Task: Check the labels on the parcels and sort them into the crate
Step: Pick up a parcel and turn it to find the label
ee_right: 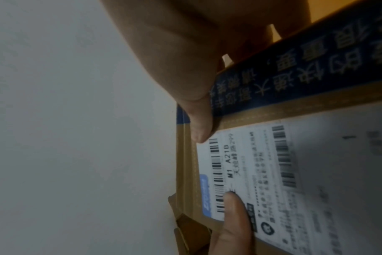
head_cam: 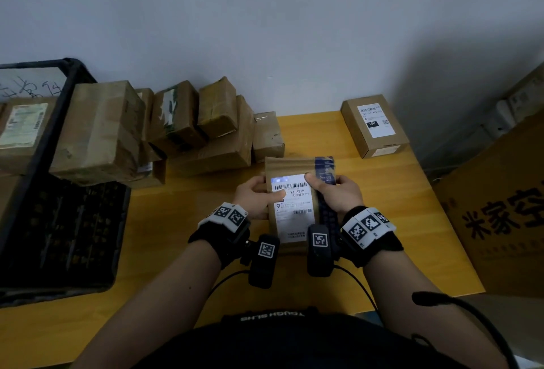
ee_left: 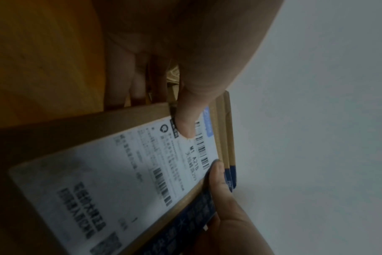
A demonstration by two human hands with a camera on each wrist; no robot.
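I hold a flat brown cardboard parcel [head_cam: 294,167] over the yellow table, its white shipping label [head_cam: 294,209] facing up and a blue printed tape strip along its right side. My left hand [head_cam: 256,198] grips the left edge, thumb [ee_left: 189,120] pressed on the label [ee_left: 98,181] near the barcode. My right hand [head_cam: 338,195] grips the right edge, thumb [ee_right: 200,120] lying at the label's [ee_right: 294,172] corner beside the tape. The black plastic crate [head_cam: 48,145] stands at the left with a labelled box [head_cam: 23,130] in its far end.
A pile of brown parcels [head_cam: 191,127] sits against the wall, back left of centre. A big taped box [head_cam: 100,133] leans at the crate's edge. One small labelled box [head_cam: 374,126] lies back right. A large printed carton [head_cam: 500,206] stands off the table's right edge.
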